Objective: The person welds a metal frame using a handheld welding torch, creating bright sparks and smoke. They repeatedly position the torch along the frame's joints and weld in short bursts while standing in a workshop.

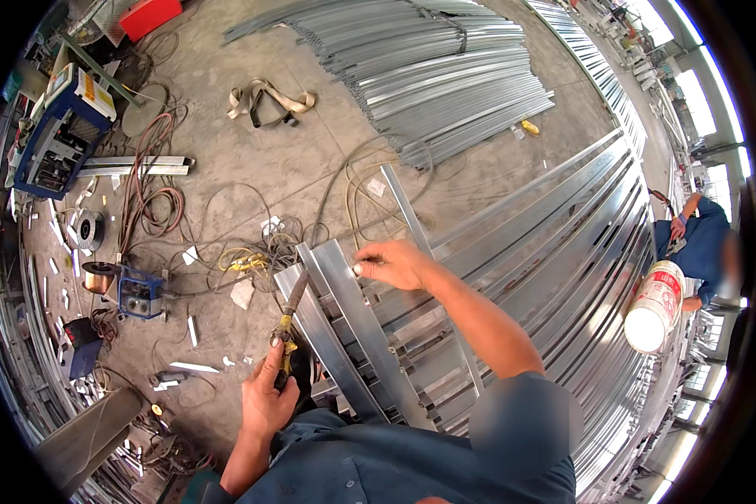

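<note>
Hand Tool Meets Metal Channels on Workshop Floor

A person in a dark blue shirt [378,462] works over metal channels [370,336] at the lower centre of the frame. The left hand [265,401], low and left of centre, has its fingers wrapped around the yellow-and-black grip of a hand tool [288,321]. The tool points up the frame, its dark, narrow end over the upper ends of the channels; whether it touches them cannot be told. The right hand [397,265], near the centre, reaches in from the right with fingers bent and thumb near the channels' upper ends; whether anything is pinched there cannot be told.

Long metal rails [533,227] fan out toward the right. A pile of metal lengths [445,80] lies at upper centre, with a tan strap [269,101] on the concrete floor [227,168] to its left. A blue machine [63,126] and reddish hoses [155,210] occupy the upper left. At the right edge, a co-worker [714,244] in blue is beside a tilted white bucket [651,307].
</note>
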Demonstrator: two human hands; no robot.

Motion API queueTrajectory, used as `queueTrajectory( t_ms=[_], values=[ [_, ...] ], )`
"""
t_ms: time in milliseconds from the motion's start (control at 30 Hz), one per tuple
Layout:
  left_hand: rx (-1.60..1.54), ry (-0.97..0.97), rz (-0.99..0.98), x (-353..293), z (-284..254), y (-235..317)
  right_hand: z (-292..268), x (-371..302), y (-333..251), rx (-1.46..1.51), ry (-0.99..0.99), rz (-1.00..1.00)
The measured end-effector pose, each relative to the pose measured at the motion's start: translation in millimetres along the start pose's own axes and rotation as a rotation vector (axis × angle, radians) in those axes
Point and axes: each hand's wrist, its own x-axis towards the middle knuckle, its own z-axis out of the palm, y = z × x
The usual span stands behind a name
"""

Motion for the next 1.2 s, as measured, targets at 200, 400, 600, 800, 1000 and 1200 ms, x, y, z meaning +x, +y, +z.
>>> queueTrajectory(
  t_ms=[200,400,600,800,1000,1200],
  values=[
    [-0.017,0.03,0.005,5,3,-2,-10,13,16,-0.096,-0.276,-0.095],
    [-0.002,-0.025,-0.027,5,2,1,-16,15,22,-0.082,-0.363,-0.121],
    [-0.008,0.0,0.004,5,3,-2,-20,22,20,-0.036,-0.42,-0.046],
    [-0.034,0.013,-0.007,4,2,-4,-14,24,27,0.036,-0.36,-0.066],
    [-0.024,0.042,0.043,6,7,-6,-14,22,22,-0.008,-0.331,-0.036],
    [-0.043,-0.015,-0.005,1,4,-4,-16,22,22,-0.021,-0.35,-0.055]
  ],
)
